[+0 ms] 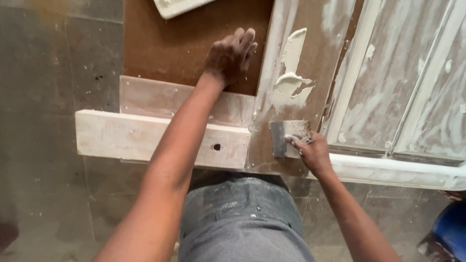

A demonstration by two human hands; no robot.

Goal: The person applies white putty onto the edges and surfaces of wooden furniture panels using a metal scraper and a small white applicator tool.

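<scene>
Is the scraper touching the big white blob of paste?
Apart. The head view shows bare brown board between the scraper in the right hand and the paste blob.

Matt metal scraper blade point(286, 138), wet white putty point(290, 80) smeared on rough wooden door point(310, 43)

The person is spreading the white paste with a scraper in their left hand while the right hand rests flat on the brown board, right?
Not quite: the hands are swapped. In the head view the right hand holds the scraper by the white paste, and the left hand rests flat on the brown board.
</scene>
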